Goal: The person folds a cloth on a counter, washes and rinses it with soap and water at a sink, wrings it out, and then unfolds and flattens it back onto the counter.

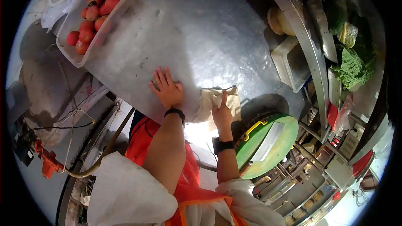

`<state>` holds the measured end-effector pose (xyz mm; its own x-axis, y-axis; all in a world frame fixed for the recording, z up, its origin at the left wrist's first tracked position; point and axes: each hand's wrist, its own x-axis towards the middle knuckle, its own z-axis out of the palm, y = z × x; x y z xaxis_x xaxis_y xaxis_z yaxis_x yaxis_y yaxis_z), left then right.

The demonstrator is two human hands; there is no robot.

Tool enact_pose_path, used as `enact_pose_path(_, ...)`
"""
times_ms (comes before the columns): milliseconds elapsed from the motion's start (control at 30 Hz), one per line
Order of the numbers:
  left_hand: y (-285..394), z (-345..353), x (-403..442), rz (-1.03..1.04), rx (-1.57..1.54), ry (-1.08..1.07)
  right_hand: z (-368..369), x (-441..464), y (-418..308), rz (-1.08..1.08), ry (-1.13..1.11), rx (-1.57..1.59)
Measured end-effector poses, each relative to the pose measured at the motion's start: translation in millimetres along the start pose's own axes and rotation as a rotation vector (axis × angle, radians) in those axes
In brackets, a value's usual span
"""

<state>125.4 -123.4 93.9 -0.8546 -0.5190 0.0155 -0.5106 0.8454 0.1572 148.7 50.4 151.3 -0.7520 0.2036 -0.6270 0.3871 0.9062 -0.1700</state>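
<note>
Sleeves (130, 192): white, loose, near 5 and 7 o'clock (hours are read from the cloth (206, 102), with 12 at the top of the view), cut off by the lower edge.
Apron (190, 175): red, at 7 o'clock, partly hidden by the left forearm.
Right hand (222, 115): on the cloth, index finger straight toward 12; its other fingers are hard to make out, so I cannot tell whether the grip pinches the fabric.
Left hand (168, 93): between 9 and 10 o'clock, palm down on the bare surface (167, 29), grip spread, fingers apart; a dark band (174, 112) circles the wrist.
Cloth: pale, lying on the metal surface under the right hand; its lower edge dissolves in glare.
Chopping board (282, 150): round, green, at 4 o'clock, with a yellow handle (254, 130) at its rim; what supports it is hidden.
Knife (270, 140): broad blade lying on the board, its handle dim toward the lower left.
Pale container (278, 56): at 2 o'clock, contents unclear.
Tomatoes (86, 35): at 10 o'clock, in a translucent tub (71, 56).
Leafy greens (354, 69): between 2 and 3 o'clock, beyond a metal rail (307, 37), partly lost in shadow.
</note>
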Motion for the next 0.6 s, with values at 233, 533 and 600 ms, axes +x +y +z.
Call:
enact_pose_path(233, 1, -2, -1, -0.001, -0.042, -0.011, -4, -16, 2, -0.01, -0.083, -0.053)
enact_pose_path(533, -2, 1, -1, -0.005, 0.016, -0.033, 4, -17, 7, 0.044, -0.121, 0.021)
enact_pose_path(600, -1, 1, -3, -0.008, 0.008, -0.052, -3, -1, 7, 0.003, -0.051, 0.01)
